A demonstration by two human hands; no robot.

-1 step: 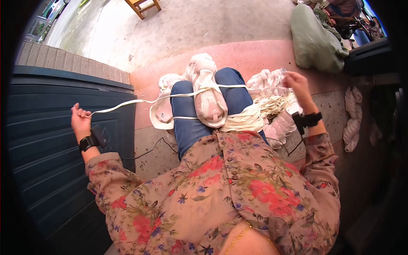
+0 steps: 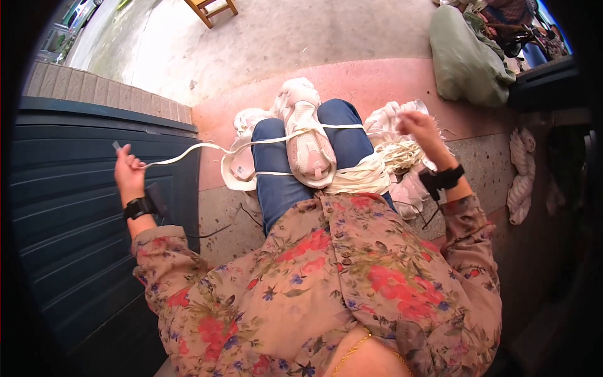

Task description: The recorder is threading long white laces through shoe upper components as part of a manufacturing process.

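Observation:
A pale pink and white shoe upper (image 2: 311, 151) stands lengthwise between my knees, its toe pointing away from me. A flat cream shoelace (image 2: 210, 145) runs out from both sides of it. Far to the left, my left hand (image 2: 130, 173) is closed on one end of the lace, and a clear tip sticks up past the fingers. My right hand (image 2: 419, 131), slightly blurred, has its fingers curled at the lace's other side, above the pile on the right. Loose cream laces (image 2: 361, 177) lie bunched over my right thigh.
More pale shoe uppers (image 2: 240, 164) lie beside my left knee, and others (image 2: 392, 113) are heaped on the right. A dark blue panel (image 2: 81, 220) borders the left. Ahead are a green sack (image 2: 461, 60) and a wooden stool (image 2: 210, 11). A dark cable (image 2: 220, 232) crosses the floor.
My left hand has come inward to the right, and the lace on that side hangs slacker. My right hand has shifted left and slightly lower. The shoe upper has stayed in place.

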